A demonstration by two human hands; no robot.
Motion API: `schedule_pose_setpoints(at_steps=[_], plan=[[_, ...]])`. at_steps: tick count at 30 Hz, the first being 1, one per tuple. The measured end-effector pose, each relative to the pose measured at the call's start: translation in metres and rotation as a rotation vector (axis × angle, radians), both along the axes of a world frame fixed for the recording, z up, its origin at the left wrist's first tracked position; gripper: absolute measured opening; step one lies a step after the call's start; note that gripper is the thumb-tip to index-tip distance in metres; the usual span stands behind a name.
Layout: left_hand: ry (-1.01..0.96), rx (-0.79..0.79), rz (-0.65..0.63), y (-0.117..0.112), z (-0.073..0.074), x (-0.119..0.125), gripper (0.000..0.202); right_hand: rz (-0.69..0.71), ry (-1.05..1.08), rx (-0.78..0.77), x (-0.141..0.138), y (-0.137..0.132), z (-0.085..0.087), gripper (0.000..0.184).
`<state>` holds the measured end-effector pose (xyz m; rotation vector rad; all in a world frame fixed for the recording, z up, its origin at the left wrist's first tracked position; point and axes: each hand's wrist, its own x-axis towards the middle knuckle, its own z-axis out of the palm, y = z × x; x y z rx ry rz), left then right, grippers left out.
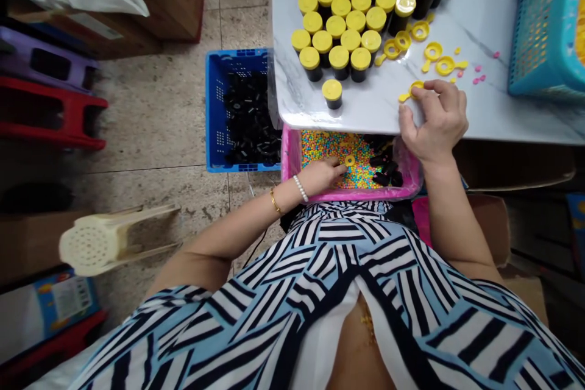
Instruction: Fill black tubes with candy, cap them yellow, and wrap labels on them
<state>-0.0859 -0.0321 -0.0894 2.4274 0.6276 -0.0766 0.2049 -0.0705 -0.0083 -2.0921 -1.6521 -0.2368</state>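
My right hand (436,122) is at the table's front edge, thumb and fingers closed on a yellow plastic ring with a tab (406,97). My left hand (323,175) reaches into a pink tray (292,186) of small multicoloured beads (320,143). Its fingers are curled together at the beads, and whatever they hold is hidden. Among the beads lies a small yellow ring (350,160), just beyond the left fingertips. Black plastic parts (388,173) lie at the tray's right end. One black cup with a yellow lid (332,92) stands apart, in front of the others.
Many yellow-lidded black cups (336,27) crowd the marbled table (479,116). Loose yellow rings (433,50) and pink bits (478,78) lie to their right, near a turquoise basket (532,42). A blue crate (214,116) of black parts and a cream stool (94,244) are at left.
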Motion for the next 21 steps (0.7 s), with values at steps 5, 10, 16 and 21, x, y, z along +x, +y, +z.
schedule_pose_setpoints(at_steps=[5,10,16,21], plan=[[0.135,0.158,-0.072,0.010,-0.006,-0.005,0.024,0.007,-0.010,-0.034,0.001,-0.001,0.000,0.045],[0.106,0.146,-0.138,0.006,-0.011,0.018,0.018,0.000,-0.009,-0.063,-0.001,-0.001,0.002,0.045],[0.000,0.041,-0.163,0.000,-0.012,0.032,0.029,0.002,0.020,-0.084,-0.002,-0.003,0.003,0.046],[-0.091,-0.080,-0.066,0.002,-0.015,0.018,0.037,0.001,0.021,-0.092,-0.001,-0.001,0.004,0.045]])
